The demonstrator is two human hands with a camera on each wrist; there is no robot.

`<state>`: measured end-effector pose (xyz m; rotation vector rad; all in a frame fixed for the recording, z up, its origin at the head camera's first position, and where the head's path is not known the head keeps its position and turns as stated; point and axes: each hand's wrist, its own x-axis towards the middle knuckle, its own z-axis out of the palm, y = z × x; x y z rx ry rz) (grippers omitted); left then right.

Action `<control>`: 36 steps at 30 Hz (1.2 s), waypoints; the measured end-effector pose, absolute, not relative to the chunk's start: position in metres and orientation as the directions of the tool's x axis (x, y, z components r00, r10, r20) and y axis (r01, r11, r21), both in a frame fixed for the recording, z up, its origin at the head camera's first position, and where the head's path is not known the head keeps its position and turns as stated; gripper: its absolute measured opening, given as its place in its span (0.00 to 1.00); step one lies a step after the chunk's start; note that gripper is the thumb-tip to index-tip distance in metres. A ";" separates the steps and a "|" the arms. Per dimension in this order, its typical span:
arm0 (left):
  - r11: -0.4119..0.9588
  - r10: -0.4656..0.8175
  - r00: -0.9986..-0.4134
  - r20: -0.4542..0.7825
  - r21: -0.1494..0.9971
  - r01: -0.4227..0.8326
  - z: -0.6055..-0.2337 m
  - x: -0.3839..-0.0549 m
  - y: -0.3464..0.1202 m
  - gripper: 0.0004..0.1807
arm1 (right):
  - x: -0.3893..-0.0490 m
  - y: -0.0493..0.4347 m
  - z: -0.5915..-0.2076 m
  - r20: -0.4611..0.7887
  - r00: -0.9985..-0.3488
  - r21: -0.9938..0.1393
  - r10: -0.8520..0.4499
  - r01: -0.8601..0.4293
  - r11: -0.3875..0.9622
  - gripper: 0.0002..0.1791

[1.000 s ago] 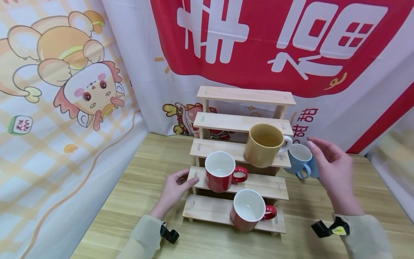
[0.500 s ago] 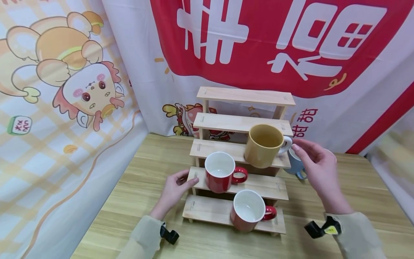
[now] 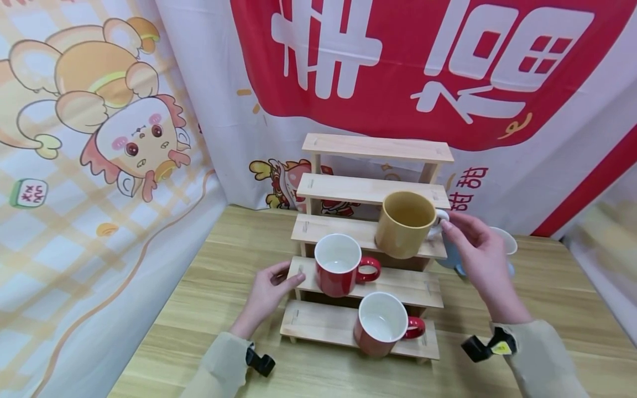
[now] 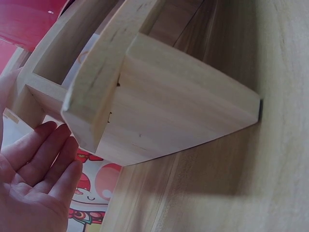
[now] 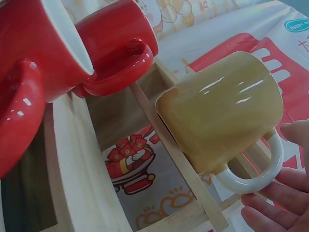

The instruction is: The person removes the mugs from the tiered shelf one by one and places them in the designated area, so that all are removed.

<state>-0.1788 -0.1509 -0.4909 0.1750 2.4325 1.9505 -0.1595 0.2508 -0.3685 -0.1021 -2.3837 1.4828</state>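
Observation:
A tan-yellow mug (image 3: 404,226) with a white handle (image 5: 270,174) stands on the middle step of a stepped wooden rack (image 3: 330,325). My right hand (image 3: 478,249) has its thumb and fingers at that handle and pinches it. In the right wrist view the fingers (image 5: 277,205) lie by the handle's lower bend. My left hand (image 3: 269,293) holds the rack's left end, thumb on the second step from the bottom. Beside it on that step stands a red mug (image 3: 336,276). Another red mug (image 3: 373,334) stands on the lowest step.
Behind my right hand are light-blue mugs (image 3: 450,254), partly hidden, on the wood-grain table (image 3: 199,309). The top two rack steps (image 3: 378,146) bear no mugs. Printed cloths (image 3: 239,66) hang behind and to the left.
My right hand has moved left from near the blue mugs to the yellow mug's handle, and now covers more of the blue mugs. The left hand and the mugs have stayed in place.

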 end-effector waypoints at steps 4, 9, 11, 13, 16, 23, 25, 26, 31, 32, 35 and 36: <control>0.211 0.099 -0.994 0.046 0.975 0.066 -0.490 -0.178 -0.151 0.34 | -0.165 0.249 -0.367 0.230 -0.948 -0.908 0.219 -0.128 0.398 0.30; 0.204 0.104 -0.994 0.046 0.977 0.067 -0.490 -0.178 -0.151 0.34 | -0.172 0.251 -0.367 0.181 -0.968 -0.946 0.171 -0.124 0.301 0.30; 0.202 0.103 -0.993 0.049 0.977 0.069 -0.490 -0.178 -0.151 0.33 | -0.174 0.252 -0.366 0.163 -0.976 -0.956 0.146 -0.120 0.266 0.29; 0.202 0.103 -0.993 0.053 0.977 0.073 -0.490 -0.178 -0.151 0.32 | -0.176 0.252 -0.365 0.151 -0.981 -0.970 0.124 -0.123 0.210 0.27; 0.203 0.105 -0.993 0.058 0.976 0.079 -0.491 -0.179 -0.152 0.32 | -0.178 0.252 -0.363 0.132 -0.986 -0.983 0.103 -0.117 0.142 0.25; 0.206 0.104 -0.993 0.060 0.975 0.081 -0.493 -0.180 -0.151 0.32 | -0.183 0.254 -0.361 0.062 -0.996 -0.995 0.068 -0.056 0.084 0.25; 0.208 0.103 -0.993 0.057 0.975 0.078 -0.492 -0.180 -0.151 0.33 | -0.184 0.255 -0.361 0.052 -0.997 -0.995 0.054 -0.048 0.086 0.26; 0.209 0.101 -0.993 0.056 0.975 0.076 -0.492 -0.180 -0.151 0.33 | -0.184 0.255 -0.360 0.049 -0.998 -0.995 0.047 -0.045 0.088 0.26; 0.216 0.098 -0.994 0.053 0.974 0.073 -0.491 -0.180 -0.151 0.34 | -0.186 0.256 -0.360 0.058 -0.998 -0.996 0.017 -0.056 0.068 0.25; 0.218 0.096 -0.994 0.052 0.973 0.072 -0.491 -0.180 -0.151 0.34 | -0.186 0.257 -0.360 0.060 -0.998 -0.996 0.014 -0.059 0.070 0.25; 0.215 0.096 -0.994 0.046 0.974 0.066 -0.491 -0.179 -0.151 0.34 | -0.186 0.258 -0.360 0.063 -0.998 -0.995 0.009 -0.062 0.074 0.24; 0.215 0.097 -0.994 0.045 0.974 0.065 -0.492 -0.180 -0.151 0.34 | -0.186 0.258 -0.360 0.063 -0.998 -0.995 0.009 -0.062 0.081 0.24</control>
